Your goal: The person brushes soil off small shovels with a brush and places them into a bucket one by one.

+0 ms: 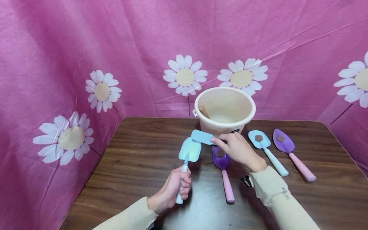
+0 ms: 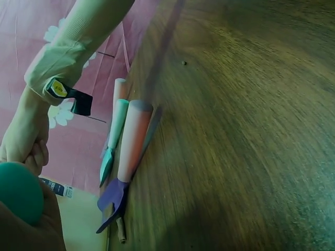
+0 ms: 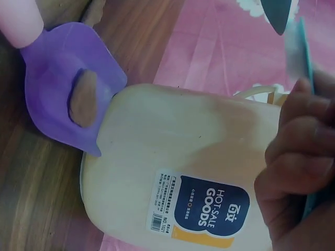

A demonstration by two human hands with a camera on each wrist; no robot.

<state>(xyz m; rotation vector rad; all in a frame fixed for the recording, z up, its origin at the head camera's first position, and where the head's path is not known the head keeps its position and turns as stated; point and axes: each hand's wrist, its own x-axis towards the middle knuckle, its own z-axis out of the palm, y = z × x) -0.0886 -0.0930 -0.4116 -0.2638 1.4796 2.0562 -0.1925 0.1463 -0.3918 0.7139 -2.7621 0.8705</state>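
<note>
My left hand (image 1: 179, 185) grips the pale handle of a light blue trowel (image 1: 191, 150), its blade held upward. In the left wrist view the round butt of the handle (image 2: 21, 193) pokes out of the fist. My right hand (image 1: 238, 148) pinches a flat light blue scraper (image 1: 202, 136) with a rounded end. The scraper lies across the tip of the trowel blade in the head view; whether they touch, I cannot tell. From the right wrist the scraper (image 3: 305, 57) appears edge-on beside the curled fingers.
A cream bucket (image 1: 207, 121) stands at the back with a brown stick (image 1: 204, 111) inside. Below the right arm lies a purple trowel (image 1: 222, 164) with a pink handle. Another blue trowel (image 1: 265, 145) and purple trowel (image 1: 283, 145) lie right. These three carry brown lumps.
</note>
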